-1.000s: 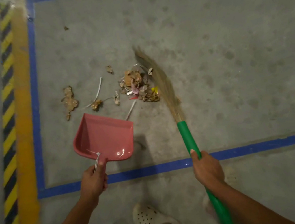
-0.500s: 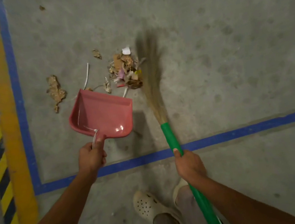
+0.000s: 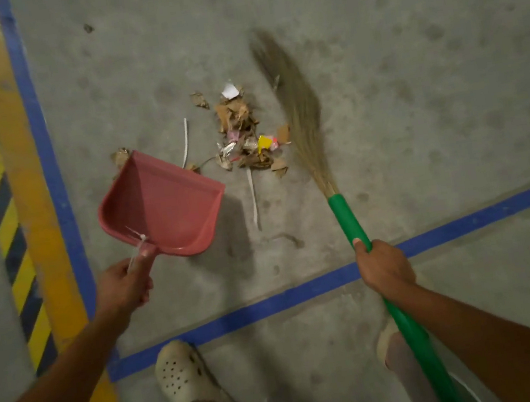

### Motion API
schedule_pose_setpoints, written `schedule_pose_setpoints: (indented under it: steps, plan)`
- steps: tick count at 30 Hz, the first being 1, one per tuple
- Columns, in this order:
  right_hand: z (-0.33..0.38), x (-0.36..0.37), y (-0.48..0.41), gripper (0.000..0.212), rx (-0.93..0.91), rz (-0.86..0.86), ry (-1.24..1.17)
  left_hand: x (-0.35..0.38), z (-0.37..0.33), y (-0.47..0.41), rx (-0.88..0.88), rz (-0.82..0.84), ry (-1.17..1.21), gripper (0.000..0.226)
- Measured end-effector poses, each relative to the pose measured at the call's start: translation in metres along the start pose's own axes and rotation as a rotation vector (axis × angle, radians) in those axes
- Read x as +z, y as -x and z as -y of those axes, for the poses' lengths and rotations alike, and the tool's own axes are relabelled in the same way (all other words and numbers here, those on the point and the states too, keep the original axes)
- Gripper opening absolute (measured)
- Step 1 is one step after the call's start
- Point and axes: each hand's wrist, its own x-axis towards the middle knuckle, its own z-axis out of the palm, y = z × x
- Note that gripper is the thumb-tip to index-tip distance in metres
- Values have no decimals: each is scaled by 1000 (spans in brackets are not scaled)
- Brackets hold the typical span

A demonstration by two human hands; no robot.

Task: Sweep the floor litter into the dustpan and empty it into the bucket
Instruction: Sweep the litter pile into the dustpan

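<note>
My broom (image 3: 298, 111) has swung back off the litter pile (image 3: 244, 139). Its blurred bristles now sit just right of the pile, so another stroke is due. My left grip (image 3: 125, 285) stays curled round the handle of the pink dustpan (image 3: 162, 205), which has shifted closer, just left of the pile, and holds no litter yet. My right grip (image 3: 385, 265) clasps the broom's green handle. The pile lies on the floor (image 3: 414, 111) near its blue-taped corner.
</note>
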Motion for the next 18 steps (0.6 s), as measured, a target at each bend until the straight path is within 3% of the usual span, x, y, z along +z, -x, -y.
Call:
schedule_pose_setpoints:
  steps: [6,11,18]
  plan:
    - [25,95,25,57,10,-55,-38,-135,60,-86,16,52,-165,76]
    - [52,143,41,57,-17,-109,-67,-228,84,-143,-116,152,-301,58]
    - [75,178,53,54,-39,-139,-79,-241,65,-207,-147,215,-534,78]
